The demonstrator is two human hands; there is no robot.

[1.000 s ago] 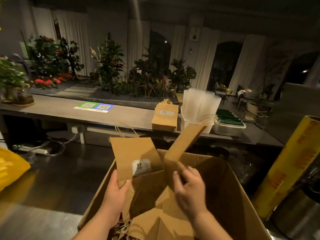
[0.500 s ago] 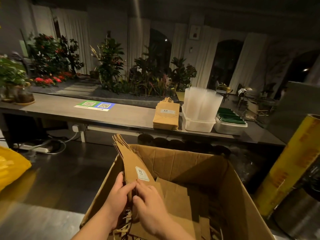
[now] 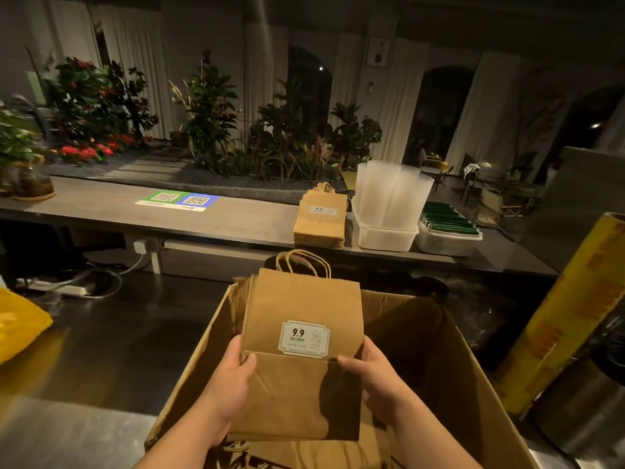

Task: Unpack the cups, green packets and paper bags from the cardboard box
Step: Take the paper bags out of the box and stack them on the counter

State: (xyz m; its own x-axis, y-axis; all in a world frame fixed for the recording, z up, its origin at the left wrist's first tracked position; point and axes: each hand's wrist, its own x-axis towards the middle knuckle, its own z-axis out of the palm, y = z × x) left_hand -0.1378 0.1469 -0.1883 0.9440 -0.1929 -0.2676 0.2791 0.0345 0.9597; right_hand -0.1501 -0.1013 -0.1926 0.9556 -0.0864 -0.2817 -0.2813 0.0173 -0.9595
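A flat stack of brown paper bags with a white "9.9" label and twine handles stands upright over the open cardboard box. My left hand grips its left edge and my right hand grips its right edge. More folded bags lie at the bottom of the box. On the long counter behind sit another pile of paper bags, clear plastic cups standing in a white tub, and green packets in a second tub.
A yellow roll of film leans at the right of the box beside a dark metal bin. A yellow bag lies at the left. QR code stickers mark the counter; plants line the back. A power strip and cables lie under the counter.
The bags were gathered edge-on in the box half a second ago; both hands now hold them by the sides, turned face-on and raised above the box.
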